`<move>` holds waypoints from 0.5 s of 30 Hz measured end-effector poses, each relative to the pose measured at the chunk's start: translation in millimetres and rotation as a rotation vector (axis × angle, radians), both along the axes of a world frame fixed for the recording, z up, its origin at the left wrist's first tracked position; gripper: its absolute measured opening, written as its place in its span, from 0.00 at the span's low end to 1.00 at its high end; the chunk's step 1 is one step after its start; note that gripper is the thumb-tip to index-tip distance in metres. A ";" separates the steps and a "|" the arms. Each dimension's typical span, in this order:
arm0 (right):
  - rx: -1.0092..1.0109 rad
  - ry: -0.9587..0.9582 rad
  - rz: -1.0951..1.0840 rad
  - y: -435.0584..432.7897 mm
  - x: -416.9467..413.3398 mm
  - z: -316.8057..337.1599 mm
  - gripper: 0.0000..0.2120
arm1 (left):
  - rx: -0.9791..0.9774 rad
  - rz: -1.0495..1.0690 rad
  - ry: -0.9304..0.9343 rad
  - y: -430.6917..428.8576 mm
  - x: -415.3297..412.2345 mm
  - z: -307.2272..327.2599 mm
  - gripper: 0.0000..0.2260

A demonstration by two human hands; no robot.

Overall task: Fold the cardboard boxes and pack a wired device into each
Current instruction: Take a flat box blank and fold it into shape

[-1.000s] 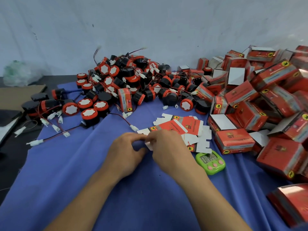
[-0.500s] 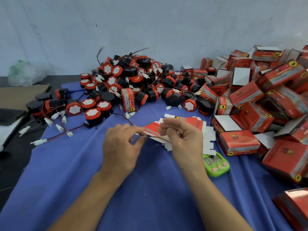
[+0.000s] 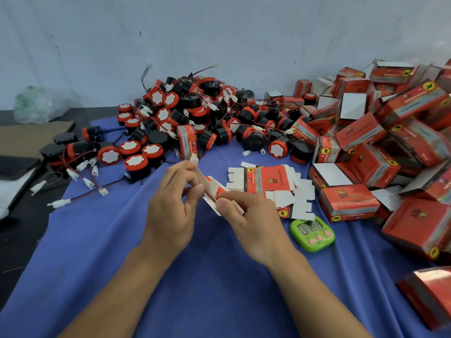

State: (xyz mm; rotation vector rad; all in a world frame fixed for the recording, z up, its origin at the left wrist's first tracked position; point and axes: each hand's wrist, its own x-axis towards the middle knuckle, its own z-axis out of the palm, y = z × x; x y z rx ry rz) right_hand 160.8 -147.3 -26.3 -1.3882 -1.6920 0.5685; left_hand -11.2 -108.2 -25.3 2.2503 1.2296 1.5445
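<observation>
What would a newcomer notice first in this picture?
First come the two hands at the centre: the left hand and right hand pinch a flat box above the blue cloth. Behind them lies a big heap of red and black wired devices, and at the right is a pile of red boxes. A green timer sits just right of the right hand.

Pale wall [image 3: 219, 32]; blue tablecloth [image 3: 97, 252]

Blue cloth [image 3: 219, 289] carries heaped wired devices [image 3: 252, 140], red boxes [image 3: 349, 206], flat blanks [image 3: 268, 180] and a green timer [image 3: 312, 232].
</observation>
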 end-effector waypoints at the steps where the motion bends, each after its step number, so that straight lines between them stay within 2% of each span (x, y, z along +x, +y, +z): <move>1: 0.001 0.008 -0.013 -0.2 -0.8 -0.2 0.11 | 0.008 -0.007 0.002 -0.8 1.2 0.8 0.07; 5: -0.002 0.035 -0.069 -1.3 -2.7 -0.4 0.11 | 0.059 -0.017 0.027 0.6 2.0 -1.3 0.05; 10: -0.009 -0.016 -0.182 -1.2 -2.0 2.0 0.24 | 0.084 0.003 0.033 1.7 1.4 -2.0 0.06; 15: 0.020 0.180 -0.419 4.4 9.3 2.2 0.21 | 0.176 -0.048 0.094 -5.4 6.0 -0.5 0.04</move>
